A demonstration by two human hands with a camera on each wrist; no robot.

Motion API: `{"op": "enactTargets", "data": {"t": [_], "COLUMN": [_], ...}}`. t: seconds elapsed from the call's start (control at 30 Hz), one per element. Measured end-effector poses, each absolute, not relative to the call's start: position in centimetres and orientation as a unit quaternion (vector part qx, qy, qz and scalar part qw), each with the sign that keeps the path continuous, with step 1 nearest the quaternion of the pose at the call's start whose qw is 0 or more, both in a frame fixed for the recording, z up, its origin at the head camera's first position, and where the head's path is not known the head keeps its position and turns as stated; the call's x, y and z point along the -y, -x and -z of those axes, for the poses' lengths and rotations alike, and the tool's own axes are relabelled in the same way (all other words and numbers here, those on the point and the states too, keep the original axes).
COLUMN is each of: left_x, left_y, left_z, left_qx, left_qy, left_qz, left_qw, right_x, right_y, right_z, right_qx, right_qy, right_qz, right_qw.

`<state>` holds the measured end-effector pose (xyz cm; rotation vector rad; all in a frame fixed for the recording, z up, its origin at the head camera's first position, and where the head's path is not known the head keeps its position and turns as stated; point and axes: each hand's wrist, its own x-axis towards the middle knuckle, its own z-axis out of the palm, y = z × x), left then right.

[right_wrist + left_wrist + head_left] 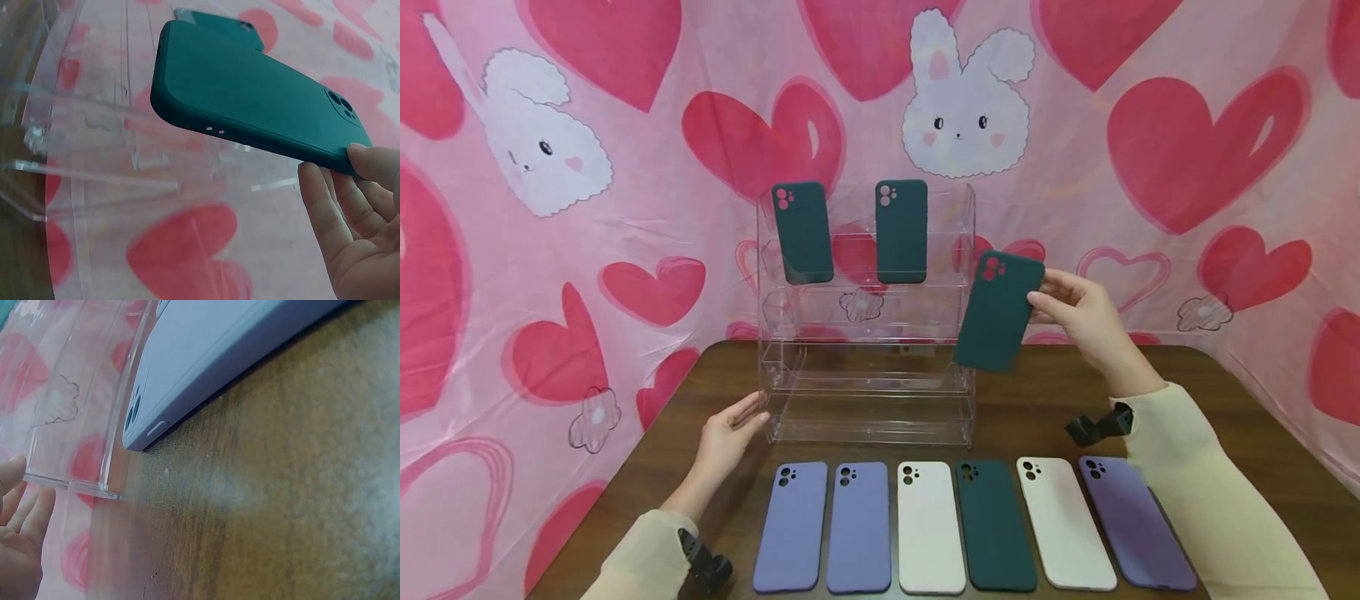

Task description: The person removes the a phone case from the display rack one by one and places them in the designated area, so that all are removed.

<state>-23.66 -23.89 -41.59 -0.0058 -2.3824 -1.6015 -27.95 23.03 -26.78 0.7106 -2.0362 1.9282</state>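
A clear tiered display stand (868, 381) stands on the table. Two dark green phone cases, the left one (805, 233) and the middle one (902, 232), lean upright in its top tier. My right hand (1078, 312) pinches a third green phone case (1000, 310) by its side edge. That case tilts beside the stand's right end, its lower corner overlapping the stand in the head view. The right wrist view shows thumb (375, 164) and fingers on opposite faces of the case. At the stand's lower left edge, my left hand (726, 437) grips the side between thumb and fingers.
Along the front of the table (681, 417) lies a row of phone cases: purple (790, 527), another purple (859, 527), white (931, 527), green (996, 527), white (1066, 523) and darker purple (1131, 523). Behind hangs a pink cloth (865, 50) with hearts and rabbits.
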Motion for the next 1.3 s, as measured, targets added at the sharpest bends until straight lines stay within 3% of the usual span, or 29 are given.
{"op": "enactTargets", "data": {"t": [0.53,1.0,1.3], "left_x": [23.9,23.7,23.7], "left_y": [23.5,23.6,23.7], "left_z": [41.6,41.5,41.5], "left_qx": [0.823,0.817,0.819], "left_qy": [0.001,0.006,0.004], "left_qz": [0.553,0.562,0.559], "left_qw": [0.13,0.132,0.133], "right_x": [-30.0,-37.5,-42.5], "right_y": [27.2,26.6,25.6], "right_z": [29.5,32.6,35.6], "right_qx": [0.737,0.785,0.781], "right_qy": [-0.186,-0.191,-0.211], "right_qz": [-0.641,-0.584,-0.588], "right_qw": [0.109,0.081,0.016]}}
